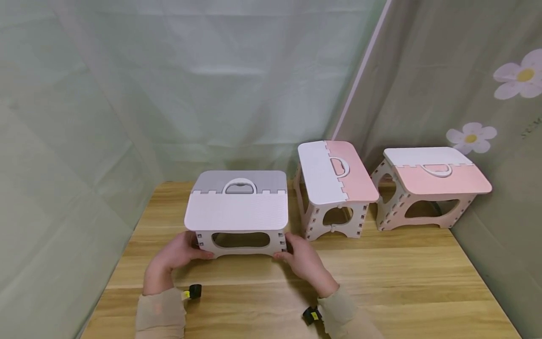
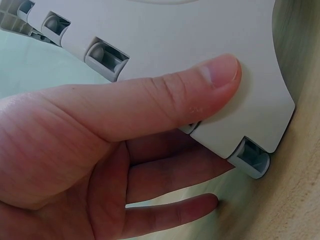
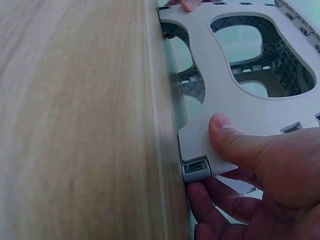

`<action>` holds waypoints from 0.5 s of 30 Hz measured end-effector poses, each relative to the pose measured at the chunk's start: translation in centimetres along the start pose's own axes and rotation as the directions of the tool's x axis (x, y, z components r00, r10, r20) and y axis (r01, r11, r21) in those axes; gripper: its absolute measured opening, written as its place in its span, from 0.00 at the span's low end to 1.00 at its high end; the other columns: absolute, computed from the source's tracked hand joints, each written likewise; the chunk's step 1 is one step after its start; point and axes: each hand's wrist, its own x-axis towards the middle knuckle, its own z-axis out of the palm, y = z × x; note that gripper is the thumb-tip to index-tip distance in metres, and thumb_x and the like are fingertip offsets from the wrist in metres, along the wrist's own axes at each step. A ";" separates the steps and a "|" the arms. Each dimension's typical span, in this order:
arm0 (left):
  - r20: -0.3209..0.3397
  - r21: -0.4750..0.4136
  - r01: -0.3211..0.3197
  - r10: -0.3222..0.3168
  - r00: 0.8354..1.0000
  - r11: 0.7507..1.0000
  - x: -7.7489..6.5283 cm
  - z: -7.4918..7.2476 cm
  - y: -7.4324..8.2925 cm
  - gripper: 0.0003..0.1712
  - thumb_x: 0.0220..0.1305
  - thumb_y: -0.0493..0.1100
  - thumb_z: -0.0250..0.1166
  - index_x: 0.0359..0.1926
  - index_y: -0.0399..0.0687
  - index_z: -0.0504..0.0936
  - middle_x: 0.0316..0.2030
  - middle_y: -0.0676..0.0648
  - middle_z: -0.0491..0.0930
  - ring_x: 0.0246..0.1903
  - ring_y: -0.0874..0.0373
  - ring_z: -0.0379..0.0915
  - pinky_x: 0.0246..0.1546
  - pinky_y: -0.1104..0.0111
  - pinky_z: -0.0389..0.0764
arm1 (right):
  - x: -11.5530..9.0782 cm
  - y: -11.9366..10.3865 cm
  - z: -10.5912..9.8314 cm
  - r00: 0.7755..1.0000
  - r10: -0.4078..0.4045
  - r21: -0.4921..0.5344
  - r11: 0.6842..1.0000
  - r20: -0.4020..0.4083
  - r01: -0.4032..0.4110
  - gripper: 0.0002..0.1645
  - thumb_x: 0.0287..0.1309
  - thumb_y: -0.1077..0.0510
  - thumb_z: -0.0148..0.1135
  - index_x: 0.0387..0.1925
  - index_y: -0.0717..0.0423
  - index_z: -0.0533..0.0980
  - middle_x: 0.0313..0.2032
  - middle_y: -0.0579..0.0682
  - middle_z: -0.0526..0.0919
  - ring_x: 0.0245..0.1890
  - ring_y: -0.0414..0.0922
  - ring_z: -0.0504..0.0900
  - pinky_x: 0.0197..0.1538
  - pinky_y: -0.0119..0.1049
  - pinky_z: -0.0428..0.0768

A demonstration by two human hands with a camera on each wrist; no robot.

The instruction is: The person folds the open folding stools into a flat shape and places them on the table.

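A grey-and-white folding step stool (image 1: 237,212) stands unfolded on the left part of the wooden table, its handle arch lying in the grey half of the top. My left hand (image 1: 178,253) grips its front left leg low down. In the left wrist view the thumb (image 2: 220,75) lies flat on the white front panel, with the fingers behind the hinged edge. On the other side my right hand (image 1: 304,259) holds the front right leg near its foot. The right wrist view shows that thumb (image 3: 225,132) on the panel's face and the fingers around the corner hinge.
Close to the right stands a pink-and-white folding stool (image 1: 317,174), turned sideways. Farther right is a second pink-and-white stool (image 1: 440,179). Pale green curtain (image 1: 237,84) hangs behind the wooden table (image 1: 381,282); a grey-green curtain with flowers (image 1: 423,84) hangs at right.
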 end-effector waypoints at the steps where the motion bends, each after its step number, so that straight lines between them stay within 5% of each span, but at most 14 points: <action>1: -0.002 0.002 0.001 -0.001 1.000 1.000 0.0 0.0 0.0 0.36 0.60 0.40 0.83 0.63 0.30 0.76 0.53 0.40 0.83 0.48 0.50 0.79 0.50 0.66 0.81 | 0.0 0.0 0.0 1.000 0.002 0.000 1.000 0.001 -0.002 0.30 0.65 0.45 0.75 0.60 0.60 0.79 0.55 0.58 0.86 0.58 0.60 0.83 0.61 0.57 0.79; 15: -0.011 0.017 0.034 -0.034 0.999 0.999 -0.1 0.1 0.0 0.37 0.59 0.41 0.83 0.63 0.30 0.77 0.54 0.40 0.84 0.49 0.50 0.80 0.52 0.60 0.81 | 0.0 0.1 0.0 1.000 -0.008 -0.006 1.000 -0.004 0.008 0.30 0.66 0.46 0.75 0.60 0.59 0.79 0.55 0.58 0.86 0.57 0.59 0.84 0.60 0.56 0.80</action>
